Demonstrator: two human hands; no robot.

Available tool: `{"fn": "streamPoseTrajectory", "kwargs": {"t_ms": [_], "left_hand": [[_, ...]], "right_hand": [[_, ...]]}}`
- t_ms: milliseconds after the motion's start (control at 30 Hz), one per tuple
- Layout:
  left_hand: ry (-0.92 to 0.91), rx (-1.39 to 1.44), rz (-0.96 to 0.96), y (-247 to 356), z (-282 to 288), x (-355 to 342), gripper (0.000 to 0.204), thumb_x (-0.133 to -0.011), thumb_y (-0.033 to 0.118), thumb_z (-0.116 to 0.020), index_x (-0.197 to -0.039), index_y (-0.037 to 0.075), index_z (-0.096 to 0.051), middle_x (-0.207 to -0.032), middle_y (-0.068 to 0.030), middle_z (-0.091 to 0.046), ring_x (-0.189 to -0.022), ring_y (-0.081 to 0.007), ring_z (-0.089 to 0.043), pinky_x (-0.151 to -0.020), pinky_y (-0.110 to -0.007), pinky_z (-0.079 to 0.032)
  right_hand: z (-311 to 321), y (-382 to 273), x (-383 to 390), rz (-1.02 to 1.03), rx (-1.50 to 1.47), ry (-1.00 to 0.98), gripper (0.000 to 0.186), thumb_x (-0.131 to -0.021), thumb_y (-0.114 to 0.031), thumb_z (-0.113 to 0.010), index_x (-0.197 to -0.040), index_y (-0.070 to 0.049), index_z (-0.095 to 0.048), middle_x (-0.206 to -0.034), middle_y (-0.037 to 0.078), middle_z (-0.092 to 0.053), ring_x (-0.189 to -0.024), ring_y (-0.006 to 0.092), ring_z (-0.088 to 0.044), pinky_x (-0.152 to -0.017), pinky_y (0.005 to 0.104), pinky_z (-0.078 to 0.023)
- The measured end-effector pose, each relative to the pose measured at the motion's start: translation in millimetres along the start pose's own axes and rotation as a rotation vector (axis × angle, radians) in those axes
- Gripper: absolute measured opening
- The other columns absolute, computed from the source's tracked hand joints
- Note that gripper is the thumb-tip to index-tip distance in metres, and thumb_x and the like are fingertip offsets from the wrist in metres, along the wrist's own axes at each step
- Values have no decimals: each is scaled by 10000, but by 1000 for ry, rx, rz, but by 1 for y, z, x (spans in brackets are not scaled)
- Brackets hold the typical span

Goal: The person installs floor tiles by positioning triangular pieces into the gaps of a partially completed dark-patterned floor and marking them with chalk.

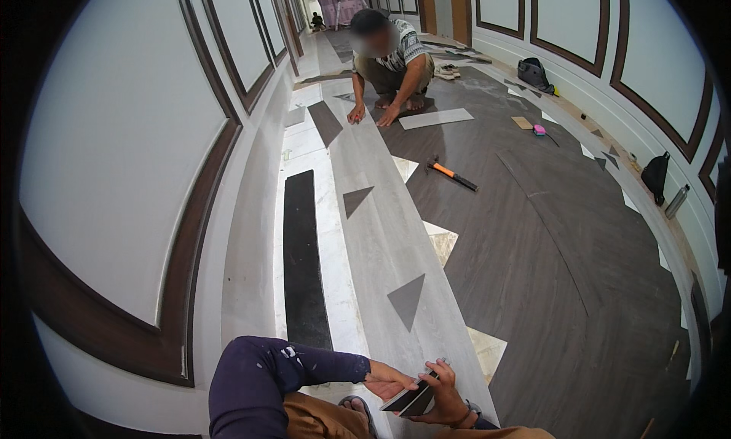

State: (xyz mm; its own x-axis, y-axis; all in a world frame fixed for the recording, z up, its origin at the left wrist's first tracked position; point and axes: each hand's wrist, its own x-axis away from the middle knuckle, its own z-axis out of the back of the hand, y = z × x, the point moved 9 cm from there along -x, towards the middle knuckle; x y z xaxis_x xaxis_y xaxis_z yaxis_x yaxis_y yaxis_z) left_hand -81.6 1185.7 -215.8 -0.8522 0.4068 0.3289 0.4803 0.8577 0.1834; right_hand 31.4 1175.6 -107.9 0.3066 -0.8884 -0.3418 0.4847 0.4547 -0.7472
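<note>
At the bottom centre, my left hand (387, 378) and my right hand (443, 386) both grip a small stack of dark, angular flooring pieces (411, 399); what else the fingers may hold is too small to make out. Below them lies a long pale grey plank strip (388, 241) with loose grey triangles (406, 298) on it. To the left is a long black strip (303, 256) on white flooring.
A co-worker (388, 58) squats at the strip's far end, hands on the floor. An orange-handled hammer (453, 176) and a pale offcut (435, 118) lie on dark planks (548, 287). Panelled walls (122, 172) flank the corridor; bags (533, 73) and a bottle (676, 201) stand right.
</note>
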Motion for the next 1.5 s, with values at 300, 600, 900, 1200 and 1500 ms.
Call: {"fn": "streamPoseTrajectory", "kwargs": {"t_ms": [300,600,900,1200,1500], "left_hand": [[33,-177,59,-7,-10,-7,544,-1033,588,-546,-1394,182,-526,-1189,-4,-669,-1046,-150,-655,-920,-360,-537],[-20,-139,4,-3,-18,-16,512,-1050,538,-546,-1371,138,-548,-1229,-16,-662,-1098,-162,-653,-941,-338,-541],[-46,-81,-2,-7,-10,-16,461,-1055,485,-567,-1380,160,-525,-1232,-23,-638,-1111,-169,-630,-967,-344,-528],[4,-30,30,-8,5,-18,450,-1064,489,-545,-1354,146,-554,-1217,-14,-664,-1069,-160,-654,-918,-333,-551],[-6,-70,-15,4,-23,-12,571,-1071,488,-513,-1434,48,-510,-1297,-126,-671,-1102,-237,-690,-938,-412,-578]], "right_hand": [[-13,2,7,-16,62,-18,1153,-608,-615,-936,-1473,-109,-366,-1496,237,-354,-1446,496,-272,-1201,626,-207],[-7,9,12,24,-6,49,1062,-516,-528,-992,-1341,-117,-465,-1412,192,-456,-1400,473,-345,-1162,599,-268],[-1,3,11,56,-39,72,1069,-501,-479,-1017,-1343,-115,-468,-1370,175,-504,-1364,445,-415,-1151,583,-305],[1,7,13,52,-13,98,1082,-506,-489,-1013,-1355,-110,-459,-1374,176,-505,-1367,446,-413,-1158,581,-305],[4,4,8,-14,68,99,1108,-562,-559,-971,-1413,-100,-428,-1412,188,-464,-1387,444,-384,-1172,589,-290]]}}
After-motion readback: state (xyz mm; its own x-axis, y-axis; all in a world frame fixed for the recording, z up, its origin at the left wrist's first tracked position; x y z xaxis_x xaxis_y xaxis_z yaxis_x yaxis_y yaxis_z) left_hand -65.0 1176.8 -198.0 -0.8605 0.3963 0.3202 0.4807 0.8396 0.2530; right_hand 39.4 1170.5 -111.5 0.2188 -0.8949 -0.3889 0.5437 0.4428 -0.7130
